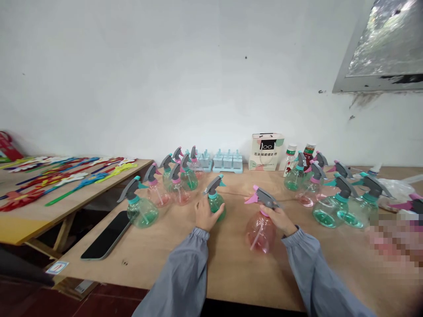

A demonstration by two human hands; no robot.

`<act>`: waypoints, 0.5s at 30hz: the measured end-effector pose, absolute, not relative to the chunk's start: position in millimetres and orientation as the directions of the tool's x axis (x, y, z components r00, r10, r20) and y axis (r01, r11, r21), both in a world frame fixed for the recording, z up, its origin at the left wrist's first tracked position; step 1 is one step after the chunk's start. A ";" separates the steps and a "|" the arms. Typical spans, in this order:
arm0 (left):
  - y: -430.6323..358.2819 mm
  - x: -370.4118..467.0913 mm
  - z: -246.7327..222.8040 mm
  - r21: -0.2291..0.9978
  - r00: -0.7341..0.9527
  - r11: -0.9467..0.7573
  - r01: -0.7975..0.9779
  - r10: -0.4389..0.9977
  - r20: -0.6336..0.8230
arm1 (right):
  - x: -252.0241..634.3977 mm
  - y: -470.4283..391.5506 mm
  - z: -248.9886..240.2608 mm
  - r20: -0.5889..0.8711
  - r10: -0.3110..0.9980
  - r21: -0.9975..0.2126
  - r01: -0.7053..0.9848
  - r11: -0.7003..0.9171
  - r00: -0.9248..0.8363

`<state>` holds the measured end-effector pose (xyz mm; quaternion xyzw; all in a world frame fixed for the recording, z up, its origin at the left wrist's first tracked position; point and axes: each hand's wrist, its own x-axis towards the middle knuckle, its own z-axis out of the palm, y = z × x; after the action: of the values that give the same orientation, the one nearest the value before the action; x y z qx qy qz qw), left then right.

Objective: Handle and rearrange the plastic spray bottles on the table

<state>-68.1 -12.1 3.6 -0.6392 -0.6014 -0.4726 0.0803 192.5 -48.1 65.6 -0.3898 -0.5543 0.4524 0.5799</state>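
In the middle of the wooden table, my left hand (207, 214) is closed around the round body of a green spray bottle (217, 203) with a grey and teal trigger head. My right hand (279, 219) grips the neck of a pink spray bottle (260, 232), just below its grey and pink head. That bottle is tilted slightly, and a thin tube shows inside its clear body. Left of my hands, several green and pink spray bottles (178, 193) form a group, with one green spray bottle (142, 212) nearest me. More spray bottles (330, 210) stand to the right, some with liquid in them.
A black phone (106, 236) lies at the table's left edge. Along the wall are light-blue popsicle molds (228, 162), a paper bag (266, 152) and small bottles (290, 158). Colourful flower crafts (66, 178) cover another table at left. A plastic bag (393, 192) lies at right.
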 end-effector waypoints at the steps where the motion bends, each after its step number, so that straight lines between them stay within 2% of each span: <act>1: -11.9 -68.2 3.2 0.462 -0.169 -0.265 0.847 0.689 0.705 | 200.1 -53.4 65.4 0.289 0.957 -0.957 -0.037 0.288 -0.025; 5: -11.7 -68.2 2.6 0.444 -0.161 -0.262 0.857 0.682 0.713 | 244.1 -81.0 63.4 0.383 0.917 -0.916 0.177 0.361 0.111; 9: -11.7 -68.2 3.2 0.437 -0.160 -0.264 0.860 0.674 0.721 | 307.2 -107.9 56.7 0.516 0.799 -0.835 0.389 0.389 0.309; 13: -12.2 -68.3 3.7 0.437 -0.155 -0.268 0.859 0.677 0.720 | 368.0 -130.1 51.6 0.499 0.674 -0.859 0.415 0.300 0.545; 15: -12.7 -68.3 4.1 0.444 -0.162 -0.266 0.856 0.678 0.717 | 390.0 -139.6 52.1 0.508 0.614 -0.856 0.431 0.285 0.604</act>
<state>-68.3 -12.7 4.1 -0.6406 -0.5984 -0.4718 0.0941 390.0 -139.6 52.1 -0.5941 -0.4397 0.0684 0.6701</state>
